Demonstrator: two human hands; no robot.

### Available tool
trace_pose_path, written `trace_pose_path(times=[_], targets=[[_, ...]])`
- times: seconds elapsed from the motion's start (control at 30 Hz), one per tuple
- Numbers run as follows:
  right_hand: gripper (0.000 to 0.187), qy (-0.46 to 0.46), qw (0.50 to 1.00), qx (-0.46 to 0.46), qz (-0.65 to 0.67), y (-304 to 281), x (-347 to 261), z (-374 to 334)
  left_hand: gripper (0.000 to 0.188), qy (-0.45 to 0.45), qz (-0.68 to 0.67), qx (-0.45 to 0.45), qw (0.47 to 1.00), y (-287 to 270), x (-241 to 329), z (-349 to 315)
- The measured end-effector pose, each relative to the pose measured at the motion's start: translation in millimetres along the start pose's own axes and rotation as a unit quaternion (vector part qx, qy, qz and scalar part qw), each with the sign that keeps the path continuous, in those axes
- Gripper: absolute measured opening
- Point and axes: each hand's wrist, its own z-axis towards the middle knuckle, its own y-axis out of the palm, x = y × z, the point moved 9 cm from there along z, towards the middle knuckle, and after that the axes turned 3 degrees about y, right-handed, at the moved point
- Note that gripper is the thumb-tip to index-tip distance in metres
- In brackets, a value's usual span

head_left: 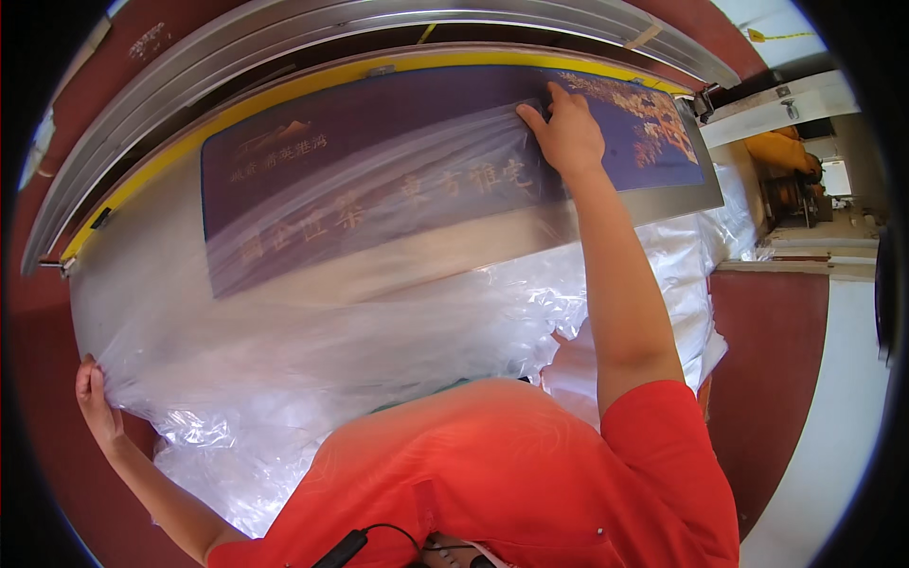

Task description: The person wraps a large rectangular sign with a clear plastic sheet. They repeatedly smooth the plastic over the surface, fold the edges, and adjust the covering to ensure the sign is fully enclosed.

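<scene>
A long grey metal plate [701, 196] lies across in front of me, bearing a dark purple printed panel [426, 90] with gold characters and a golden tree at its right end. Thin clear plastic film [312, 331] covers the panel's left and middle parts, with folds slanting across it. At the lower left, my left hand [95, 402] is closed on the film's edge. My right hand [573, 137] rests near the panel's top edge, thumb and index finger apart, the thumb at the film's upper right corner. The other fingertips are partly hidden.
A yellow strip [454, 60] and a silver metal rail [312, 33] run along the far side. Crumpled clear plastic [199, 431] bunches against my body and along the near edge. Machinery [791, 189] stands beyond a doorway at right. The floor [767, 379] is dark red.
</scene>
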Motion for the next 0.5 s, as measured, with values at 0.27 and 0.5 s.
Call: trace_pose_path(times=[0.27, 0.5], targets=[[0.018, 0.063, 0.948, 0.007, 0.311, -1, -13, -3, 0.024, -0.053, -0.164, 0.169, 0.970, 57, 38, 16], [0.018, 0.084, 0.932, 0.049, 0.350, 27, 23, 49, 0.023, 0.173, 0.201, 0.166, 0.950, 95, -10, 170]])
